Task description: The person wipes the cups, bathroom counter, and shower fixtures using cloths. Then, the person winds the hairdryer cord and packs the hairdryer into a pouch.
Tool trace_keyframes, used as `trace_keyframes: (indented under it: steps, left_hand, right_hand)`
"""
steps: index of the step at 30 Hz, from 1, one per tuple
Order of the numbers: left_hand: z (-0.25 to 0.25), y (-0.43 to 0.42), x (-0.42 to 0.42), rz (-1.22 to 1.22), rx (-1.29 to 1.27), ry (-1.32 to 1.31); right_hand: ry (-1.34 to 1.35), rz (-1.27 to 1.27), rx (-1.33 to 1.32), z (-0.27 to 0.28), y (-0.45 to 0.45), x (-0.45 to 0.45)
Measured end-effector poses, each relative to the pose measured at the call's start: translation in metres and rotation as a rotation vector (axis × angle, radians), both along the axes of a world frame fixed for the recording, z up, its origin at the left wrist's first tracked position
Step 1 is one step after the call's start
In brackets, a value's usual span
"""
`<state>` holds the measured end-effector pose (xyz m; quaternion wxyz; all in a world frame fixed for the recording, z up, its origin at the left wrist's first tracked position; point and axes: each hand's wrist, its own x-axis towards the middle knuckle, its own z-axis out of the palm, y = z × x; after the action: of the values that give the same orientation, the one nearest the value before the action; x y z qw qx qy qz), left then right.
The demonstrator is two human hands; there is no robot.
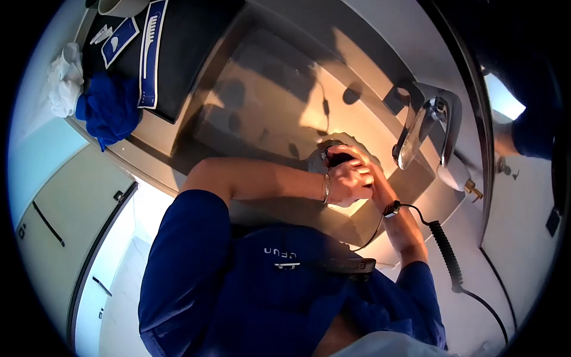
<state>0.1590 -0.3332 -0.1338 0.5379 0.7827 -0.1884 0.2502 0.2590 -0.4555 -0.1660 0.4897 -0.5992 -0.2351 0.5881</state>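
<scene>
Both hands meet low in the grey sink basin (pixel 262 77), in front of the chrome tap (pixel 422 128). My left hand (pixel 350 181), with a bangle at the wrist, is closed, its fingers curled against my right hand (pixel 363 156). The right hand bends round a dark-mouthed, cup-like object (pixel 339 158); its exact kind is unclear. Greyish material (pixel 317 162) shows beside it, partly hidden by the fingers. A black strap (pixel 391 208) circles my right wrist, with a coiled black cord (pixel 445 250) running from it. Warm light falls on the hands.
A white bottle with a gold pump (pixel 455 177) stands by the tap, near the mirror (pixel 529 149). On the left, a dark tray (pixel 190 50) bears a comb packet (pixel 150 59) and a smaller packet (pixel 120 41). A blue cloth (pixel 109 107) and white cloth (pixel 65 80) lie beside it.
</scene>
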Motion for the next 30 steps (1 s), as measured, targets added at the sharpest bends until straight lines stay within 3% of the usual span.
trace_keyframes:
  steps: [4, 6, 10, 11, 14, 18, 20, 21, 23, 24, 25, 26, 28, 29, 30]
  left_hand:
    - [-0.003, -0.003, 0.003, 0.017, -0.003, -0.029]
    - [-0.005, -0.002, 0.004, -0.068, 0.039, -0.034]
    - [-0.009, -0.002, 0.001, -0.098, 0.092, -0.021]
    - [-0.010, -0.004, 0.000, -0.089, 0.077, -0.049]
    - [-0.013, -0.005, -0.004, -0.101, 0.098, -0.098]
    - [0.007, 0.000, -0.021, -0.073, 0.021, -0.001]
    - [0.040, 0.024, -0.023, -0.071, -0.095, 0.113]
    - [0.029, 0.021, -0.031, 0.008, -0.147, 0.087]
    - [0.044, 0.042, -0.034, 0.048, -0.048, 0.251]
    - [0.052, 0.051, -0.037, 0.080, 0.011, 0.359]
    - [0.069, 0.068, -0.035, 0.013, -0.102, 0.660]
    - [0.063, 0.063, -0.054, 0.152, -0.265, 0.779]
    - [0.055, 0.070, -0.067, -0.039, -1.208, 1.428]
    - [0.058, 0.070, -0.067, -0.046, -1.187, 1.440]
    - [0.061, 0.072, -0.065, -0.039, -1.583, 1.465]
  right_hand:
    - [0.135, 0.192, 0.094, -0.041, 0.000, 0.019]
    - [0.148, 0.233, -0.611, -0.002, 0.038, 0.020]
    - [0.237, -0.017, -0.635, -0.017, 0.024, 0.011]
    - [0.133, 0.097, -0.599, -0.017, 0.027, 0.012]
    - [0.212, 0.035, -0.607, 0.007, 0.040, 0.012]
    - [0.702, -0.267, -0.540, 0.046, 0.034, -0.011]
    - [0.742, -0.502, -0.346, 0.043, 0.009, -0.035]
    - [0.694, -0.562, -0.228, 0.055, 0.007, -0.044]
    - [0.617, -0.710, -0.086, 0.084, 0.026, -0.058]
    - [0.778, -1.001, -0.118, 0.075, 0.019, -0.067]
    - [0.866, -1.037, -0.058, 0.062, -0.001, -0.069]
    - [0.785, -1.131, 0.034, 0.073, 0.007, -0.073]
    - [0.550, -1.225, 0.133, 0.076, 0.006, -0.078]
    - [0.441, -1.243, 0.148, 0.080, 0.006, -0.080]
    - [0.445, -1.259, 0.158, 0.086, 0.007, -0.083]
